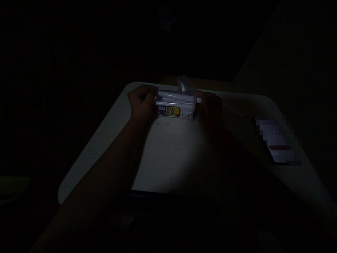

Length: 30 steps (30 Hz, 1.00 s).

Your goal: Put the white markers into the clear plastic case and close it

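A clear plastic box holding several long white sticks lies sideways on the table, with a yellow and dark blue label on its near face. My left hand is closed around the box's left end. At the right end, a clear flap stands raised. My right hand is at that end, its fingers bent. Something small and white shows by its fingertips, but deep shadow hides what they grip.
A pale stick-like thing lies on the table right of my right hand. Farther right is a phone with a lit, blurred screen. The white table has rounded corners; its surroundings are very dark. Something green shows at lower left.
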Available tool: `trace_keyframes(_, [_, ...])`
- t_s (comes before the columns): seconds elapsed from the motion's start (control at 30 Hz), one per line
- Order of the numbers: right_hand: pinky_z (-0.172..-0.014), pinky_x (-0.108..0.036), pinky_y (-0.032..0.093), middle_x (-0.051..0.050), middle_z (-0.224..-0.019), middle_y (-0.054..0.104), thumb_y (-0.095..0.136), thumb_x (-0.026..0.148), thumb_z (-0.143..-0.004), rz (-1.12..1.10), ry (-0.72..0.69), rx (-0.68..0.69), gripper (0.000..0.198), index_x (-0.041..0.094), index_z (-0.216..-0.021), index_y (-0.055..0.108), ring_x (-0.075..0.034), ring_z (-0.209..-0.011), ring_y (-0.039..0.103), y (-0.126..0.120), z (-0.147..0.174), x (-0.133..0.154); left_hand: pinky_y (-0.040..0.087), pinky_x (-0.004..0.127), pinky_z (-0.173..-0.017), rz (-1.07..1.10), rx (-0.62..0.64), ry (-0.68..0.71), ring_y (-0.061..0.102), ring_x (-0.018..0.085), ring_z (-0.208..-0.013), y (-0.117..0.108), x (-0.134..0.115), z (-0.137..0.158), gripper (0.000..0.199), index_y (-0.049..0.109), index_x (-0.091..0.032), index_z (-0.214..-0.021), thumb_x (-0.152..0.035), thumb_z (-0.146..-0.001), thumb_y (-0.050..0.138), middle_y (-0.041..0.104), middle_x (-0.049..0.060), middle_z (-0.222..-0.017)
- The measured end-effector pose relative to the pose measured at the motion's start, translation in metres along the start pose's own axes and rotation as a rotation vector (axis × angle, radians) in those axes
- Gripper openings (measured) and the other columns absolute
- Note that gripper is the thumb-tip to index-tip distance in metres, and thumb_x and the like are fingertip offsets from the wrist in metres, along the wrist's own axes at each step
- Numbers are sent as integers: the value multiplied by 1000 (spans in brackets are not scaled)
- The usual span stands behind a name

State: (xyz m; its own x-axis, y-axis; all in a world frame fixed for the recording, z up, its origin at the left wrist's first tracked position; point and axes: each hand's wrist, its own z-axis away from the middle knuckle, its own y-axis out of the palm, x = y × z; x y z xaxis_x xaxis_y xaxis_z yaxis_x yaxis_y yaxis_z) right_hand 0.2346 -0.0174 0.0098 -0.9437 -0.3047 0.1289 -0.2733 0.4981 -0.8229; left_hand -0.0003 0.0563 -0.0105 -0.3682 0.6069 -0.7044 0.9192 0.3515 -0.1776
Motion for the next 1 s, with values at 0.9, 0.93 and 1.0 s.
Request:
trace_keyframes(0.9, [-95, -63, 40, -21, -112, 60, 45, 58, -92, 302, 459, 36, 56, 12, -114, 65, -38, -108, 56, -7, 3, -28, 53, 34, -77, -6, -24, -45, 68, 16, -84, 0, -3, 0, 15, 71, -20, -77, -27, -81, 58, 72, 2, -82])
trace_keyframes(0.93, [-94, -63, 41, -21, -110, 61, 41, 59, -93, 309, 467, 40, 57, 10, -109, 67, -38, -107, 57, -8, 3, -28, 53, 34, -77, -9, -20, -45, 68, 17, -85, 0, -3, 0, 16, 71, -21, -77, -27, -82, 57, 72, 2, -83])
trace_keyframes(1.0, [-93, -62, 43, -21, -110, 61, 37, 52, -97, 303, 463, 58, 54, 9, -105, 68, -37, -106, 58, -11, 2, -29, 54, 33, -78, -17, -15, -48, 68, 17, -86, -1, -3, 1, 17, 72, -23, -77, -29, -82, 56, 73, 2, -85])
